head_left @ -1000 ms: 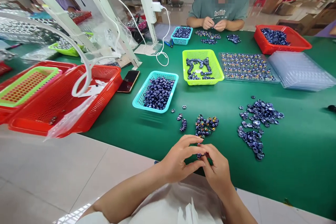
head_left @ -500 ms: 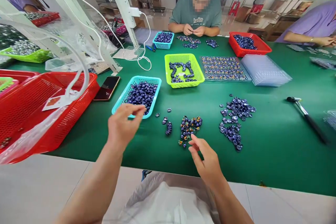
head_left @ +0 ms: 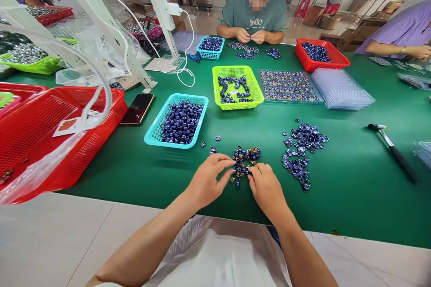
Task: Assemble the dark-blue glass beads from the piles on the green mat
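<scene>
My left hand [head_left: 208, 179] and my right hand [head_left: 266, 187] meet over a small pile of dark blue and multicoloured beads [head_left: 245, 161] on the green table [head_left: 353, 179]. Both hands have their fingertips pinched together at the pile's near edge, on beads too small to tell apart. A teal basket of blue beads [head_left: 178, 121] stands just left of the pile. A larger loose heap of blue beads [head_left: 303, 148] lies to the right.
A lime basket [head_left: 237, 86], a filled bead tray [head_left: 287, 86] and stacked clear trays [head_left: 341, 89] sit further back. Red baskets [head_left: 50, 139] and a phone [head_left: 137, 109] lie left, a hammer [head_left: 392, 150] right. A person in green works opposite; a purple-sleeved person is far right.
My left hand, which had reached to the teal basket, has come back to the small pile. My right hand moved forward to meet it there.
</scene>
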Motion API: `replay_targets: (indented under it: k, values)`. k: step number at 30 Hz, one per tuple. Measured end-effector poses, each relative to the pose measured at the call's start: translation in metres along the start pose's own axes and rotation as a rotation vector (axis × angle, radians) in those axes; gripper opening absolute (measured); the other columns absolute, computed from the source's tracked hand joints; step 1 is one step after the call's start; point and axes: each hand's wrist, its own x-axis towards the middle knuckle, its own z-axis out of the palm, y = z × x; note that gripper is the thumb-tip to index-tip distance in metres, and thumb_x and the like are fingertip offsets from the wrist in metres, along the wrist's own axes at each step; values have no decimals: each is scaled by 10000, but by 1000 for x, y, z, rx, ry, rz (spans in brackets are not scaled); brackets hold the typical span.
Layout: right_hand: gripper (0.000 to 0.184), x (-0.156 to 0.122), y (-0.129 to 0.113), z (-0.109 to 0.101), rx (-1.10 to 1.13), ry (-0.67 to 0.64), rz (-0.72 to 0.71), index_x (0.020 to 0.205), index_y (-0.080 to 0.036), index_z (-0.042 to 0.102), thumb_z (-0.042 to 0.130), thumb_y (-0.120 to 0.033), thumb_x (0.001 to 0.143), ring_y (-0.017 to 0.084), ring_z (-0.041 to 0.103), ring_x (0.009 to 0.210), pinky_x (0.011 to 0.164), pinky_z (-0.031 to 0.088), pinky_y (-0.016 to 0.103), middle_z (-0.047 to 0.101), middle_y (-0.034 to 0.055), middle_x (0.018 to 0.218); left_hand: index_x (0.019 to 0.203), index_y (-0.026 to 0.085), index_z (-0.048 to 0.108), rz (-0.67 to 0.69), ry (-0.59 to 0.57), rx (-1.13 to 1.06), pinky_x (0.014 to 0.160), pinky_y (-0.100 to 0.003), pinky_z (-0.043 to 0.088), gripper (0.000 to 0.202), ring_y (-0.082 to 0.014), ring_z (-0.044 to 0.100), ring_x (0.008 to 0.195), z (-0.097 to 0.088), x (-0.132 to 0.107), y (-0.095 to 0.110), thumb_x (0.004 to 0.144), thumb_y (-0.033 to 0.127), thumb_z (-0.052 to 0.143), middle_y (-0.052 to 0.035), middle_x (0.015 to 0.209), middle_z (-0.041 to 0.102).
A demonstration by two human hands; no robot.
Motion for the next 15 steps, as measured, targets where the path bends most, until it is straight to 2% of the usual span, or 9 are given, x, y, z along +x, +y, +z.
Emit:
replay_targets:
  k: [3,9,15]
  values:
    - [138,-11,4,-3,64,-14,-13,976,-193,640,516,-149,936,242,561,852,731,490,366,623,92,913,1074,186,694,2,-49,-92,843,-331,577,192,-197,676,962,13,-11,8,906,146,609,-96,1033,705]
    - [133,-32,3,-9,348,45,19,992,-223,612,549,-143,906,214,608,862,761,498,358,664,55,942,1194,159,663,-56,-126,-201,947,-382,549,277,-226,658,1080,22,-23,13,933,155,572,-133,1146,704]
    - [272,-35,-14,-12,514,170,-127,1092,-243,587,570,-63,888,198,634,903,764,536,345,666,56,990,1198,168,684,-346,-296,-433,848,-326,574,298,-205,692,964,16,-18,18,936,266,579,-114,1109,728]
